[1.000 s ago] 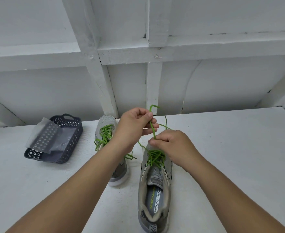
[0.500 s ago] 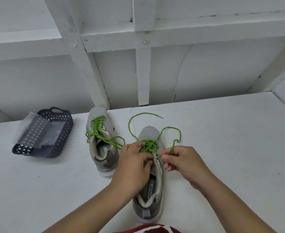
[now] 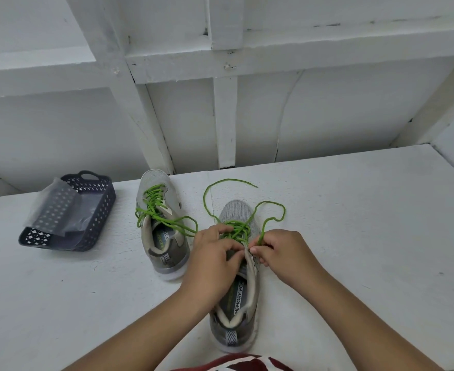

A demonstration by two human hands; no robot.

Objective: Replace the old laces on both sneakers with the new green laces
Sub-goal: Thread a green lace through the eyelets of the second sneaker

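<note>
Two grey sneakers stand on a white table. The left sneaker (image 3: 164, 228) carries a green lace with loose ends trailing to the right. The near sneaker (image 3: 238, 290) has a green lace (image 3: 271, 207) through its eyelets, with two long ends looping over the table past the toe. My left hand (image 3: 215, 261) covers the sneaker's upper left side, fingers curled on its tongue and eyelet edge. My right hand (image 3: 282, 253) pinches one end of the green lace at the right eyelet row.
A dark perforated plastic basket (image 3: 97, 215) with a clear plastic bag (image 3: 52, 210) in it sits at the table's left. A white wall with wooden beams rises behind the table. A red and white cloth (image 3: 234, 364) shows at the bottom edge.
Both hands came down from above the near sneaker, where they held the lace up, to its eyelets. The lace ends now lie on the table. The view tilted down.
</note>
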